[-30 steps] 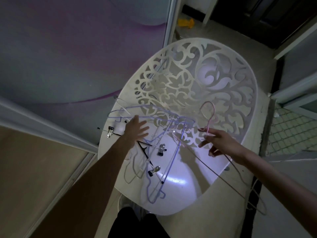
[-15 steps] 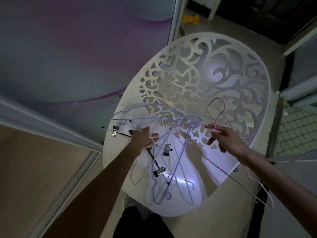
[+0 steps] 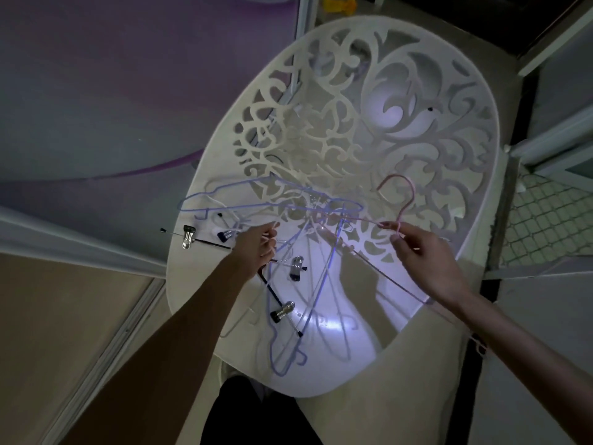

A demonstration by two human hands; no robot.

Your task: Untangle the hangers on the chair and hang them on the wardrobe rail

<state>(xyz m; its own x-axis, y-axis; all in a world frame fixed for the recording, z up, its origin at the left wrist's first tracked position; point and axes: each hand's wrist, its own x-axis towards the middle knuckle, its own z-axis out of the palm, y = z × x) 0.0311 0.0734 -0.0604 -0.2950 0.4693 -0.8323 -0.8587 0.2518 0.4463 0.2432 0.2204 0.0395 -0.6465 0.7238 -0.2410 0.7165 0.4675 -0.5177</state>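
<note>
A white chair (image 3: 378, 130) with a cut-out scroll back fills the middle of the view. On its seat lies a tangle of thin wire hangers (image 3: 288, 220), blue, white and black, some with metal clips (image 3: 188, 236). My left hand (image 3: 256, 247) is closed on wires in the middle of the tangle. A pink hanger (image 3: 405, 200) points its hook up, and my right hand (image 3: 423, 258) pinches it at the neck just below the hook; its arms run down past my wrist. The wardrobe rail is out of view.
A purple and grey wall panel (image 3: 128, 91) stands to the left, with a tan sliding door (image 3: 64, 332) below it. A white frame (image 3: 552, 146) and tiled floor (image 3: 545, 220) lie to the right. A yellow object (image 3: 338, 3) lies on the floor beyond the chair.
My left hand went from open above the pile to closed on its wires. My right hand closed on the pink hanger's neck and lifted it; the tangle has risen a little.
</note>
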